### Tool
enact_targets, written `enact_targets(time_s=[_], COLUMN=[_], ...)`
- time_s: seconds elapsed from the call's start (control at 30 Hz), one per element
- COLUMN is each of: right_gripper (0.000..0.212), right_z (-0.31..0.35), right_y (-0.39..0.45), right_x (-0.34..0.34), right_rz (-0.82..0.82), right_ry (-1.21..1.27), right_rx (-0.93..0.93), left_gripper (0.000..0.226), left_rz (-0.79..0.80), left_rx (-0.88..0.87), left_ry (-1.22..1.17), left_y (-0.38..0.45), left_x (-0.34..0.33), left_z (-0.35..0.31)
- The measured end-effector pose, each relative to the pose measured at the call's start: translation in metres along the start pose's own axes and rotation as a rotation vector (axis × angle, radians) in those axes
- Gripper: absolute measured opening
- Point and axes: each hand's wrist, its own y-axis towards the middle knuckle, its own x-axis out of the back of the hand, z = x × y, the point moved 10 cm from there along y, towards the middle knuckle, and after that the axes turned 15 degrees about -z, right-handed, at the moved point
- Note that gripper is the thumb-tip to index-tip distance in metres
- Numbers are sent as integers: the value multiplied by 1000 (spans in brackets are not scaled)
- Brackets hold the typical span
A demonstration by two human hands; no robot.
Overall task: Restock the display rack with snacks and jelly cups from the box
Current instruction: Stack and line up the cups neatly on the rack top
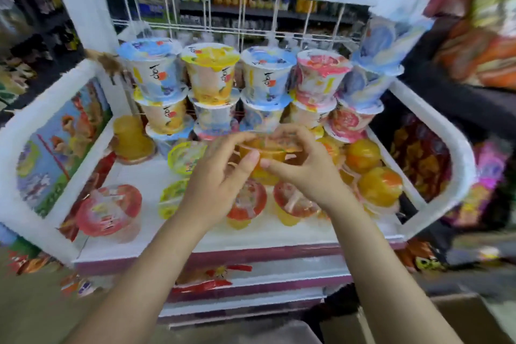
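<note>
Both my hands hold one orange jelly cup above the middle of the white display rack. My left hand curls its fingers round the cup's left side, thumb in front. My right hand grips its right side, fingers arched over the rim. Under and around the cup lie loose jelly cups: red-lidded ones, yellow-green ones and orange ones. Behind them, tall upside-down cups stand stacked in rows against a wire back.
The rack has raised white side walls and a wire grid at the back. A cardboard box corner shows at the bottom right. Snack bags hang to the right, and dark shelves of goods stand behind.
</note>
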Motion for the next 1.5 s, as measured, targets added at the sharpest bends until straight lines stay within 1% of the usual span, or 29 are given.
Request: enact_targets(time_s=[0.07,0.13,0.2,0.23,0.3,0.4,0.47,0.53,0.67,0.77,0.87,0.97,1.03,1.17,1.27,1.33,1.4,1.5], right_gripper=[45,47,47,49,60,82,91,90,78,76,72,68,68,69,71,71,64,44], right_z=[-12,-23,-34,-40,-51,-63,-64,-64,-70,-71,-69,-72,-74,-75,-75,-70,-54,-24], right_y=[-3,-8,-13,-16,-19,-20,-19,-17,-8,-8,-16,-21,-21,-20,-22,-23,-20,-10], right_x=[42,81,116,130,148,158,157,152,150,141,124,111,110,112,111,111,112,99], right_rz=[-72,-142,-236,-281,-313,-269,-219,-169,-80,77,202,207,182,163,169,156,96,17], right_ry=[-54,-115,-169,-189,-197,-141,-191,-259,-432,-591,-748,-869,-904,-917,-918,-876,-747,-534], right_rx=[-16,-21,-5,-1,-14,-68,-73,-69,-83,-73,-3,99,117,131,130,128,167,212], left_gripper=[47,47,45,47,54,63,65,65,60,61,59,55,54,54,59,61,58,47], left_rz=[101,221,284,291,286,358,414,393,315,308,320,311,307,314,358,381,317,109], left_rx=[24,83,64,29,-83,-229,-232,-233,-247,-220,-229,-242,-240,-255,-250,-244,-209,-194], left_ry=[-64,-168,-186,-138,58,408,522,537,508,530,580,611,603,609,617,589,496,396], left_y=[-4,-13,-18,-18,-17,-31,-44,-46,-44,-46,-45,-44,-45,-46,-45,-42,-34,-15], left_x=[-41,-81,-110,-120,-132,-146,-151,-151,-145,-140,-139,-140,-139,-139,-141,-138,-122,-74], left_z=[-10,-20,-30,-31,-26,-9,2,4,-2,3,4,1,0,-2,-2,-6,-14,-24])
